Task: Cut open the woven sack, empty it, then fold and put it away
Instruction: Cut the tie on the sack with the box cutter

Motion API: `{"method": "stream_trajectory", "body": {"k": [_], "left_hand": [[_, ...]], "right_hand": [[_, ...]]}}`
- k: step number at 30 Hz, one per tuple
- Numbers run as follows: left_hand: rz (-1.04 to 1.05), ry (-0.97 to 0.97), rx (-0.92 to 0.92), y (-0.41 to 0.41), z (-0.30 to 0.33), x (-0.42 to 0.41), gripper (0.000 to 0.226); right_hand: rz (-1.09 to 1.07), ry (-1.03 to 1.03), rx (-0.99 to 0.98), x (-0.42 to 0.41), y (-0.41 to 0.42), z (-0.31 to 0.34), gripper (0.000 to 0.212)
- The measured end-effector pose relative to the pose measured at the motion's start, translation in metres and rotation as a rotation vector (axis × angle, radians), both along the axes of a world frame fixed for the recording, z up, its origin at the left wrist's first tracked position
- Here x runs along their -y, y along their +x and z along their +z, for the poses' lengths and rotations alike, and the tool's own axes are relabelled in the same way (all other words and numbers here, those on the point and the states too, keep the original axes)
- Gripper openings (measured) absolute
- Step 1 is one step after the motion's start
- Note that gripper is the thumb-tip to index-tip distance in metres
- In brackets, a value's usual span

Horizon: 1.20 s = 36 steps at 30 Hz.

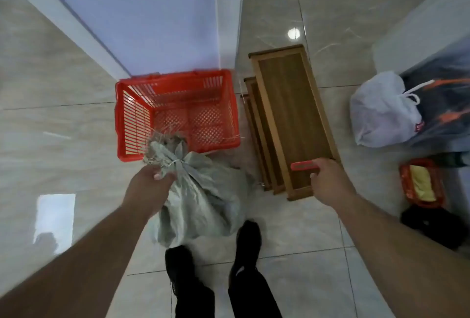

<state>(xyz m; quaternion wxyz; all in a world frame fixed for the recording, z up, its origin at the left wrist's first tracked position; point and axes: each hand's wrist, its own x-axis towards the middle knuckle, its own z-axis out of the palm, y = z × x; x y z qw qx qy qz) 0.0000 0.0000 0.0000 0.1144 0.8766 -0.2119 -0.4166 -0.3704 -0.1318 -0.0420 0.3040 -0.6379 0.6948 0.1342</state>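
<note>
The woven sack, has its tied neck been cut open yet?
No, the woven sack is tied shut by a cord at its neck, which the left hand grips, while the right hand holds a red cutter off to the side.

wooden frames stacked on floor | white plastic bag tied, right | black shoes

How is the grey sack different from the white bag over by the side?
The grey sack is woven and tied with string at its neck, where the left hand grips it. The white bag is smooth plastic, knotted by its own handles, and nobody touches it. The sack looks bigger. Both are full, closed and sitting on the floor.
</note>
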Motion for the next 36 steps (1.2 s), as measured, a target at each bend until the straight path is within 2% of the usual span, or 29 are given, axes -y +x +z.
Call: {"method": "stream_trajectory", "body": {"k": [4,6,7,9,11,14,15,17,18,22,24,28,31,36], "left_hand": [[0.034,0.051,-0.021,-0.002,-0.061,0.025,0.088],[0.069,0.103,-0.049,-0.006,-0.086,0.031,0.111],[0.116,0.101,-0.072,-0.008,-0.097,0.034,0.113],[0.205,0.11,-0.132,-0.011,-0.113,0.036,0.096],[0.272,0.125,-0.217,-0.013,-0.123,0.037,0.076],[0.343,0.022,-0.334,-0.02,-0.119,0.032,0.045],[0.385,-0.033,-0.367,-0.023,-0.113,0.028,0.04],[0.488,-0.136,-0.457,-0.028,-0.099,0.02,0.041],[0.517,-0.182,-0.506,-0.029,-0.092,0.016,0.044],[0.554,-0.251,-0.669,-0.031,-0.066,0.0,0.047],[0.529,-0.252,-0.723,-0.031,-0.056,-0.008,0.046],[0.438,-0.195,-0.732,-0.024,-0.049,-0.021,0.036],[0.264,-0.217,-0.583,-0.019,-0.05,-0.028,0.042],[0.218,-0.33,-0.215,-0.017,-0.055,-0.031,0.032]], "right_hand": [[0.22,-0.007,-0.337,0.021,-0.005,-0.053,0.059],[0.315,-0.033,-0.434,0.025,-0.008,-0.068,0.049],[0.339,-0.079,-0.442,0.026,-0.013,-0.077,0.039],[0.354,-0.151,-0.438,0.028,-0.019,-0.086,0.023],[0.426,-0.199,-0.455,0.031,-0.022,-0.084,0.017],[0.615,-0.251,-0.518,0.035,-0.028,-0.071,0.006],[0.627,-0.253,-0.485,0.035,-0.028,-0.066,0.006],[0.545,-0.207,-0.287,0.026,-0.016,-0.051,0.011],[0.431,-0.142,-0.146,0.019,-0.003,-0.04,0.012],[-0.255,0.404,0.516,-0.026,0.072,0.021,0.015],[-0.43,0.5,0.734,-0.051,0.103,0.043,0.017],[-0.661,0.628,0.888,-0.091,0.145,0.058,0.026],[-0.854,0.773,1.027,-0.104,0.16,0.063,0.032],[-0.839,0.794,1.07,-0.113,0.169,0.061,0.029]]}}
